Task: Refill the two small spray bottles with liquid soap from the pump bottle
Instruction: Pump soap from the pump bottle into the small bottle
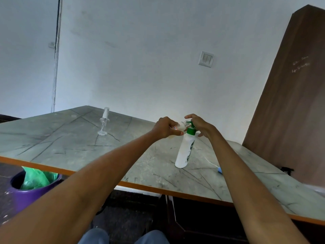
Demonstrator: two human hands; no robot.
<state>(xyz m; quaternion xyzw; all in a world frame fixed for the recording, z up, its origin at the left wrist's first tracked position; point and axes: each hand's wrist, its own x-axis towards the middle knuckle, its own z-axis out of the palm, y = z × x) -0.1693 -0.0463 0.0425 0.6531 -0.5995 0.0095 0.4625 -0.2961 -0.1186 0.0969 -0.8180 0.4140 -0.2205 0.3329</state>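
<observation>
Soap spilling past a narrow neck is the main risk at this moment. The left hand [165, 128] has its grip wrapped around 1 small spray bottle [177, 128], tilted with its open mouth up against the spout of the green pump head [190, 128]. The right hand [199, 126] rests on top of that pump head, fingers curled over it; whether it is pressing down or only resting, I cannot tell. The white pump bottle [184, 152] stands on the marble-pattern bench [70, 147], leaning a little, with nothing but the pressing hand to steady it.

If the small bottle's mouth sits slightly off the spout, a stroke would likely run soap down over the left fingers and onto the bench. A hard or off-centre push could tip the leaning pump bottle or make it slide. Soapy fingers would loosen the hold on the small bottle.

The 2nd spray bottle [103, 123], clear and with its sprayer top on, stands upright well apart to the left on the bench; it looks empty, so it probably awaits its turn. A small blue-tipped part with a thin tube [219, 169] lies on the bench just beside the right forearm, likely the removed sprayer, and a sweep of that arm could knock it off the edge.
</observation>
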